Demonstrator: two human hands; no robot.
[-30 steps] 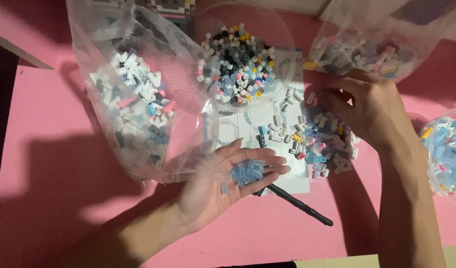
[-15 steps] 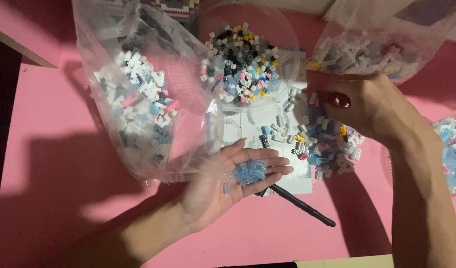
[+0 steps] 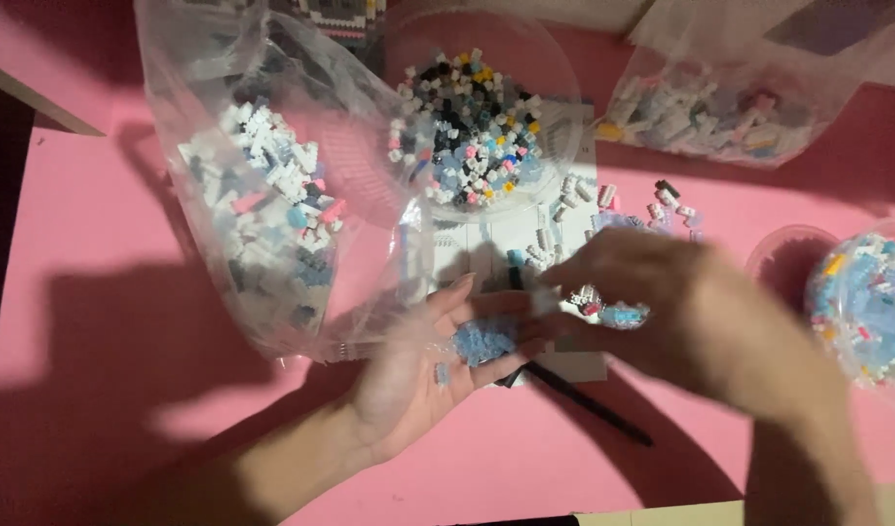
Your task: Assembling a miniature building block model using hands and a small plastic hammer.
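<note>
My left hand [image 3: 409, 385] lies palm up above the pink table [image 3: 97, 292], holding a small cluster of light-blue bricks [image 3: 484, 341] on its fingers. My right hand [image 3: 667, 297] is blurred with motion, and its fingertips meet those of the left hand just beside the cluster. Something small and pale shows at its fingertips, but the blur hides whether it is a brick. Under both hands lies a white sheet [image 3: 486, 239] with loose small bricks [image 3: 574, 195] scattered on it.
A large clear bag of white, pink and blue bricks [image 3: 262, 195] lies at the left. A clear bowl of mixed bricks [image 3: 472, 127] stands behind the sheet, another bag [image 3: 720, 107] at the back right, a bowl of blue bricks [image 3: 866, 302] at the right edge. A black pen [image 3: 584, 399] lies under the hands.
My right hand has swung left and down from the loose bricks on the sheet to my left fingertips. The left hand has stayed palm up with the blue bricks.
</note>
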